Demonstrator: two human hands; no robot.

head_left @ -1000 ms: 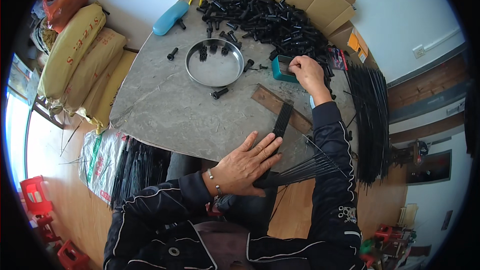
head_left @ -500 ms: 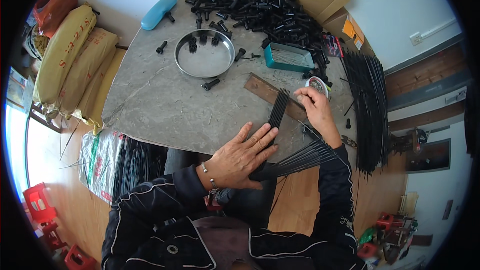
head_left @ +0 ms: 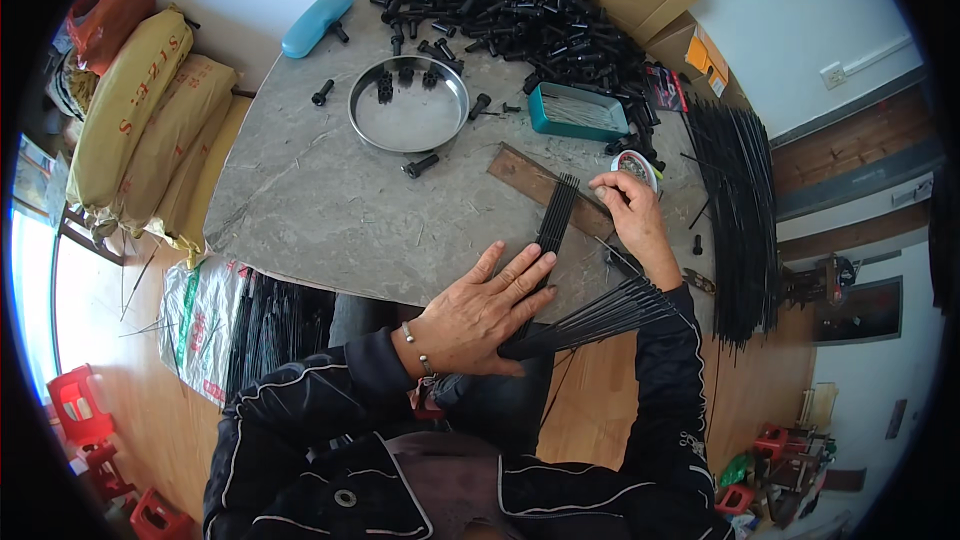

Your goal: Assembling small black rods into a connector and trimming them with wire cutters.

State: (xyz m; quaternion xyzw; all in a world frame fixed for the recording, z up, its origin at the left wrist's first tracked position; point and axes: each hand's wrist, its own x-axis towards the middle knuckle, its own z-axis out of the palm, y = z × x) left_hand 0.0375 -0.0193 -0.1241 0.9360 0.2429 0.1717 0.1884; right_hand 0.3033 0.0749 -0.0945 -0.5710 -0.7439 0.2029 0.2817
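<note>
My left hand lies flat across a row of thin black rods, fingers spread, pressing them at the near edge of the table. The rods' upper ends rest side by side on a flat brown strip, and other rods fan out to the right below my wrist line. Over the strip's right part, just below a small white cup of tiny pieces, my right hand is closed with thumb and forefinger pinched together. Whatever sits between those fingertips is too small to make out.
Beyond my hands stand a round metal tray and a teal box of thin needles. A heap of black bolt-like parts covers the back. Long black rods overhang the right edge; a light-blue tool lies back left.
My right hand has shifted very slightly near the rod ends, still pinched. The left hand stays pressed on the rods.
</note>
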